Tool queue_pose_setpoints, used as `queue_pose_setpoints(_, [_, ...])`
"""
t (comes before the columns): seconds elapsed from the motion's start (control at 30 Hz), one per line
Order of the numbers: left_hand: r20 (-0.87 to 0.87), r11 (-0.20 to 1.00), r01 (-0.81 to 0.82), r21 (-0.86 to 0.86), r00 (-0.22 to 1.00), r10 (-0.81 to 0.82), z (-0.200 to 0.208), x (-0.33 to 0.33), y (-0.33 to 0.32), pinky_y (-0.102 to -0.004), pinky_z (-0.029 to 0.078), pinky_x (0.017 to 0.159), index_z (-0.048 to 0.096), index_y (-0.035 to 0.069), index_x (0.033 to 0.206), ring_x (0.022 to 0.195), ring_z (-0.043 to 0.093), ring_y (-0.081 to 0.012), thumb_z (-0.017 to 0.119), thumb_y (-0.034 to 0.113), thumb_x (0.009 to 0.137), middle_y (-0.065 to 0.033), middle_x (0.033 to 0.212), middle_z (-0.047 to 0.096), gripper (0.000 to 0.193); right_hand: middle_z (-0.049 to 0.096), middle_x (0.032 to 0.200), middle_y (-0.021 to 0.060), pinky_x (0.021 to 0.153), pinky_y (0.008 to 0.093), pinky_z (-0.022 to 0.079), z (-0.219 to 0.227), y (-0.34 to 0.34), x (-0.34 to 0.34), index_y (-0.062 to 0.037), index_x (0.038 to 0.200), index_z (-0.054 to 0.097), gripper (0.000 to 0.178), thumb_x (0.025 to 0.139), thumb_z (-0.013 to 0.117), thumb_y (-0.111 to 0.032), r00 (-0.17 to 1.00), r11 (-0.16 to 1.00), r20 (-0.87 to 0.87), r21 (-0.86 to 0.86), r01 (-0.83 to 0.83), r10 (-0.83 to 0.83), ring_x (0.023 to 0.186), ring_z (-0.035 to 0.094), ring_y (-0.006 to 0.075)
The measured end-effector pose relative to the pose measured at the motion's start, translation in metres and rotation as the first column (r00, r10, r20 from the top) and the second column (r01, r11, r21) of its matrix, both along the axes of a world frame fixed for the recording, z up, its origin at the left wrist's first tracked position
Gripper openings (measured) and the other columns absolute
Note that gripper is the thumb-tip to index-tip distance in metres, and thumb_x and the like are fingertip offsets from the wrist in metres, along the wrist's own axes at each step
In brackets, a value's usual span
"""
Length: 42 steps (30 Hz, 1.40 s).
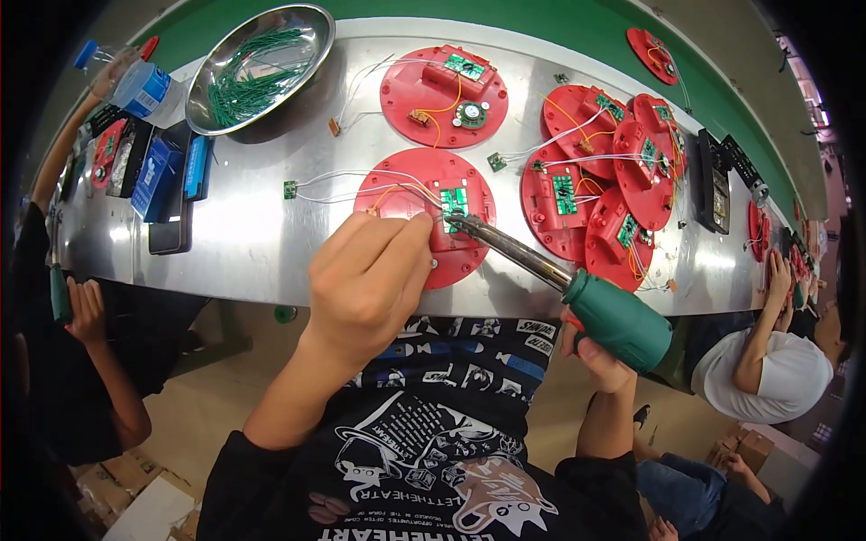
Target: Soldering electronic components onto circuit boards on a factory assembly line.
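A soldering iron (577, 298) with a fat green handle is gripped in my right hand (600, 359), its dark metal tip slanting up and left onto a green circuit board (456, 200). That board sits on a round red plastic cover (406, 171) at the table's front edge. My left hand (374, 270) is closed in a pinch beside the tip, over the cover's lower left; what its fingers hold is hidden. White wires (361, 173) run from a small green board (290, 189) on the left to the circuit board. An orange wire (386, 196) curves close to my left knuckles.
Behind lies another red cover (397, 95) with a round speaker. Several wired covers (555, 216) are piled right. A steel bowl (311, 68) of green wires, a bottle (144, 88), a blue box (155, 180) and a phone (169, 237) stand left. Co-workers sit on both sides.
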<state>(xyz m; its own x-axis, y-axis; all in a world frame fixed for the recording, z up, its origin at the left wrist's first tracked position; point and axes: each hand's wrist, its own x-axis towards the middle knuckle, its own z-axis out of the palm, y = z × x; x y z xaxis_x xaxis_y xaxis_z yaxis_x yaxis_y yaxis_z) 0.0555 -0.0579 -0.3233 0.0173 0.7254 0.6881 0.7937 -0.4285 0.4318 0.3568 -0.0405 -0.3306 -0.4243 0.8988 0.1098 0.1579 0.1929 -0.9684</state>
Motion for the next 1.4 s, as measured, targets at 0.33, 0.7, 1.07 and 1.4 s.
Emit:
queue_pose_setpoints(0.33, [-0.005,1.0,0.014,-0.004,1.0,-0.014,0.0,-0.001,0.0,-0.0354,0.049,0.061,0.07,-0.004,0.098,0.068,0.06,-0.0268,0.073,-0.006,0.072,-0.0112,0.083,0.064,0.027,0.057,0.094,0.0151,0.051,0.0316,0.046,-0.007,0.002,0.017,0.0065,0.127,0.055,0.059,0.083,0.072,-0.028,0.994,0.988,-0.046,-0.114,-0.1,0.095,0.058,0.057,0.0224])
queue_pose_setpoints(0.7, [-0.013,1.0,-0.017,0.008,1.0,0.017,-0.004,-0.005,-0.005,-0.0353,0.049,0.061,0.07,-0.005,0.098,0.068,0.06,-0.0266,0.073,-0.006,0.072,-0.0114,0.083,0.064,0.026,0.059,0.102,0.0209,0.047,0.0306,0.046,-0.012,-0.007,-0.002,0.0076,0.119,0.058,0.057,0.084,0.074,-0.035,0.967,0.992,-0.253,-0.124,-0.016,-0.016,0.054,0.059,0.0241])
queue_pose_setpoints(1.07, [-0.15,0.983,-0.162,-0.081,0.977,0.149,0.005,0.004,-0.006,-0.0398,0.049,0.065,0.071,-0.001,0.099,0.073,0.06,-0.0315,0.068,-0.007,0.085,-0.0152,0.086,0.064,0.016,0.063,0.071,0.0079,0.054,0.0303,0.049,-0.004,0.007,-0.008,0.0035,0.121,0.06,0.029,0.094,0.058,-0.006,0.817,0.988,-0.559,-0.039,0.147,-0.144,0.059,0.062,0.0154])
queue_pose_setpoints(1.4, [-0.199,0.836,0.244,-0.492,0.903,-0.381,0.054,-0.009,0.02,-0.0436,0.051,0.092,0.053,-0.003,0.138,0.102,0.063,-0.0336,0.085,0.017,0.077,-0.0198,0.119,0.063,0.072,0.063,0.094,0.0136,0.045,0.0289,0.045,0.026,0.038,0.065,0.002,0.113,0.057,0.029,0.093,0.056,-0.02,0.453,0.86,-0.818,-0.094,0.502,-0.354,0.05,0.06,0.0178])
